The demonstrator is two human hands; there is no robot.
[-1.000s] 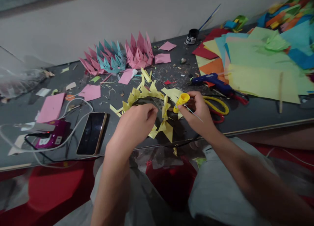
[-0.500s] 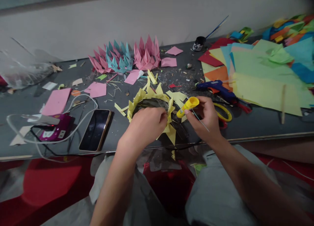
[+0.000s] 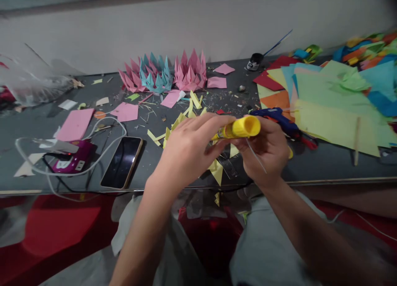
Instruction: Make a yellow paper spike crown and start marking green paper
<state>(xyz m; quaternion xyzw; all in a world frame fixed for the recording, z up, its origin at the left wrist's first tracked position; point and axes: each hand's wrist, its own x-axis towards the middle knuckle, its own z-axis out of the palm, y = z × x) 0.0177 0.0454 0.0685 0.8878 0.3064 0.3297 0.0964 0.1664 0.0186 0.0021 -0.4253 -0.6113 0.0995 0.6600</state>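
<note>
A yellow glue stick (image 3: 240, 127) lies sideways between both hands, above the table's near edge. My right hand (image 3: 269, 149) is closed round its cap end and also pinches a thin stick (image 3: 256, 155). The fingers of my left hand (image 3: 189, 147) are closed on the tube's other end. Beneath the hands lies a ring of folded yellow paper points (image 3: 182, 125), largely hidden by them.
Pink and blue folded paper crowns (image 3: 164, 75) stand near the wall. A phone (image 3: 122, 162) and a purple device (image 3: 70, 162) with white cable lie at left. A blue glue gun (image 3: 279, 116), coloured paper sheets (image 3: 335, 91) and pink squares (image 3: 75, 124) cover the dark table (image 3: 37, 125).
My left hand has left the yellow paper ring and come up to grip the glue stick. The right hand has raised the glue stick and turned it sideways.
</note>
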